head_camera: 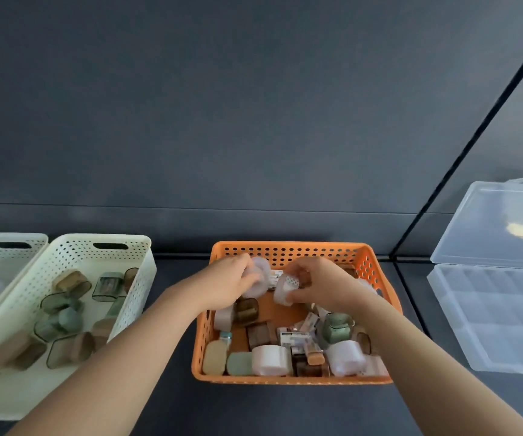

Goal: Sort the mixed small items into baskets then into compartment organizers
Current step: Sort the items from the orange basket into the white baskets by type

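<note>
An orange perforated plastic basket (285,379) sat at the middle of the dark grey bench (253,410), its far rim close to the bench's back edge, below the dark wall panel (253,121). Both hands reached into its far half. The left hand (230,280) gripped a white round plastic case (261,272) near the far-left corner, fingers curled over it. The case's flat face was turned up and to the right. The right hand (315,283) pinched a white perforated case (285,286) between thumb and fingertips at the middle of the far half. This case looked oblong, though blur made its shape uncertain. Its long axis slanted from near-left to far-right, with the dotted side facing the camera. The 2 cases were just beside each other, above the basket floor.

Along the basket's near wall lay more small items packed side by side, among them a white rounded box (269,360) and a green-lidded jar (337,327).

A cream perforated basket (106,237) holding brown and green translucent cases stood toward the left edge, angled, with a strip of bench between it and the orange one. A 2nd cream basket (8,237) touched its left side. At the right edge a clear plastic compartment organizer (489,325) lay with its hinged lid (499,221) raised, another strip of bench separating it from the orange basket.
</note>
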The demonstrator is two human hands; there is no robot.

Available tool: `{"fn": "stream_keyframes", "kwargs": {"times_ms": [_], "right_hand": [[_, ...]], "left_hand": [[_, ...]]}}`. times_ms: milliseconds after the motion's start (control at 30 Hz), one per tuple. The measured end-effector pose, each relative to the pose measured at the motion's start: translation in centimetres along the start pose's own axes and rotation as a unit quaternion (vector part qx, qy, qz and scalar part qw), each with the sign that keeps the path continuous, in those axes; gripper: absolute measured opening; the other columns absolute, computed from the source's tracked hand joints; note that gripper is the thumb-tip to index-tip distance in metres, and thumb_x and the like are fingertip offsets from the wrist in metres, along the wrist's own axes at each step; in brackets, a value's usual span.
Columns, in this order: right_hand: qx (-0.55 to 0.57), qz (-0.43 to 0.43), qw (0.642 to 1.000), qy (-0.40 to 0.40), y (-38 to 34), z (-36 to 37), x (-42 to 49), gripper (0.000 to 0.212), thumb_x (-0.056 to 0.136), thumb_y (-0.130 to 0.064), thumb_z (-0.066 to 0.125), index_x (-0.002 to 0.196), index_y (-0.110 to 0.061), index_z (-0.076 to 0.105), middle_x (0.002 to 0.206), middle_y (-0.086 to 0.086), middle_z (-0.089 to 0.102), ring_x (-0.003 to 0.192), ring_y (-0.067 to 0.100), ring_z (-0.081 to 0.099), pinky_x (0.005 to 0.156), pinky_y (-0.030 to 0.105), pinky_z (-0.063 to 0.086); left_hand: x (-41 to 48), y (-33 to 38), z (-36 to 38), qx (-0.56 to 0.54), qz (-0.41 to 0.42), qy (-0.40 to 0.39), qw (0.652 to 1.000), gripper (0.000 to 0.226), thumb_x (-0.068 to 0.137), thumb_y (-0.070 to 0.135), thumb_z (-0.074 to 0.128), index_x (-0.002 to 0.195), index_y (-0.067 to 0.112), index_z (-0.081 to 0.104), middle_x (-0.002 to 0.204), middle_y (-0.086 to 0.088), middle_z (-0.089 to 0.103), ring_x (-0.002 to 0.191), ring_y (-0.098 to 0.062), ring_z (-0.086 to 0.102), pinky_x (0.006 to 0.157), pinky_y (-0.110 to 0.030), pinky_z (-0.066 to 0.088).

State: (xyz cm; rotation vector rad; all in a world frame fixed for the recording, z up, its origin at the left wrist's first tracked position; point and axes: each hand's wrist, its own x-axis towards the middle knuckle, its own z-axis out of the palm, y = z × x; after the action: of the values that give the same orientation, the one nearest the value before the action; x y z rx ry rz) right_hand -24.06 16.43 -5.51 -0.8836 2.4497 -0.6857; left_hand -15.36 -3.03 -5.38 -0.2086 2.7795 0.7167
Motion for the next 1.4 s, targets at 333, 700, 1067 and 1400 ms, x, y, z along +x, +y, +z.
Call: {"fn": "stream_keyframes", "kwargs": {"times_ms": [333,700,1067,1400], "right_hand": [[0.076,-0.012,0.994,0.081,1.1,-1.9,-0.1,0.053,0.078,-0.022,0.074,0.127,-0.020,0.054,0.121,-0.005,0.059,0.105,0.012,0.059,0.093,0.030,0.050],[0.103,-0.028,0.991,0.079,1.3,-1.5,-0.5,0.052,0.079,-0.018,0.074,0.127,-0.021,0.054,0.120,-0.005,0.059,0.102,0.009,0.061,0.086,0.019,0.049],[0.157,-0.053,0.979,0.120,-1.1,-1.3,-0.3,0.049,0.078,-0.015,0.076,0.123,-0.020,0.058,0.116,-0.003,0.062,0.097,0.004,0.063,0.077,0.010,0.051],[0.171,-0.167,0.968,0.078,-14.9,4.3,2.2,0.046,0.084,-0.020,0.070,0.123,-0.038,0.054,0.112,-0.008,0.052,0.098,-0.005,0.057,0.080,0.006,0.045]], "left_hand": [[1.5,1.6,0.1,-0.046,-0.063,0.108,0.991,0.033,0.076,0.052,0.071,0.090,0.023,0.061,0.096,0.004,0.062,0.076,-0.007,0.057,0.057,-0.023,0.040],[2.5,2.1,2.1,0.075,-0.111,0.056,0.989,0.051,0.062,0.054,0.079,0.103,0.027,0.066,0.108,0.007,0.066,0.091,-0.016,0.061,0.074,-0.030,0.052],[-0.9,2.1,0.4,-0.032,-0.122,0.183,0.975,0.022,0.081,0.034,0.067,0.101,0.025,0.070,0.101,0.008,0.068,0.088,-0.015,0.063,0.069,-0.027,0.051],[-14.8,-10.7,-7.8,-0.143,-0.170,0.393,0.893,0.012,0.077,0.029,0.069,0.087,0.032,0.074,0.081,0.020,0.066,0.081,-0.005,0.060,0.070,-0.024,0.046]]}}
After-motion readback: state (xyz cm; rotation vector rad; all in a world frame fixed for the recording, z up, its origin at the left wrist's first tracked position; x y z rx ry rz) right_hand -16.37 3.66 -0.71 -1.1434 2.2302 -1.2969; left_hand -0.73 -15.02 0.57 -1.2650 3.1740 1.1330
